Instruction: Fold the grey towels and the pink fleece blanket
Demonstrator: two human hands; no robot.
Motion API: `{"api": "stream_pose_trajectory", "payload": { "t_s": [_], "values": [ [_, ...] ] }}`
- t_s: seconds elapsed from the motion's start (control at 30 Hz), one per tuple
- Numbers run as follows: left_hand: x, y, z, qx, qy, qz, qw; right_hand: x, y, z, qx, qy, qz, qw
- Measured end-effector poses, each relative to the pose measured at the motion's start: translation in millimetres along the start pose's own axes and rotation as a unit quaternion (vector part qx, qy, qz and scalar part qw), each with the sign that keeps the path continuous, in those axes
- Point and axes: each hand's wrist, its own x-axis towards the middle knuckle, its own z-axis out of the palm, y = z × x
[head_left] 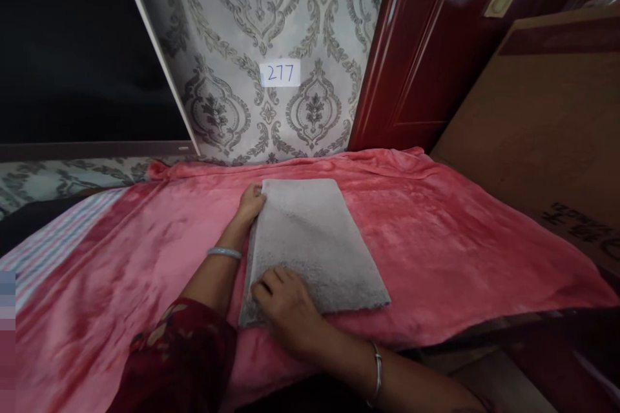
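Blanket (436,232): We see a pink plush blanket spread over the whole flat surface, and its far edge meets the wall.
Wall (252,19): Grey damask wallpaper rises behind, with a small white label (279,73) reading 277.
Door (426,45): A dark red door stands at the back right, and a brown board (542,122) leans beside it.
Towel (314,245): A grey folded towel lies flat in the middle of the blanket, one short edge towards us.
Open room: Bare blanket stretches wide to the towel's right and left; the near edge drops off just below the towel.
Left hand (250,204): We see its fingers curled on the towel's far left corner, thumb on top, bangle at the wrist.
Right hand (289,310): It lies flat and spread, palm down, pressing the towel's near left corner and gripping nothing.
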Motion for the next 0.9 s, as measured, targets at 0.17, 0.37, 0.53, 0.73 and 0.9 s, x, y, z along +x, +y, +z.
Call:
{"api": "stream_pose_trajectory", "payload": {
  "t_s": [0.17,0.37,0.53,0.73,0.9],
  "values": [
    [1,-2,0.3,-0.009,0.005,-0.002,1.000,-2,3,5,0.024,0.000,0.003,1.000],
    [2,-3,0.5,-0.008,0.016,0.005,1.000,-1,0,4,0.004,-0.032,0.004,0.999],
    [-1,-4,2.2,-0.009,0.019,0.007,1.000,1,22,-31,0.142,-0.089,-0.002,0.986],
    [-2,-8,4.6,-0.007,0.012,0.007,1.000,-4,81,-62,0.140,0.022,0.103,0.985],
    [-2,-7,4.8,-0.004,0.007,0.015,1.000,-19,58,-34,0.054,-0.134,-0.009,0.990]
  ]
}}
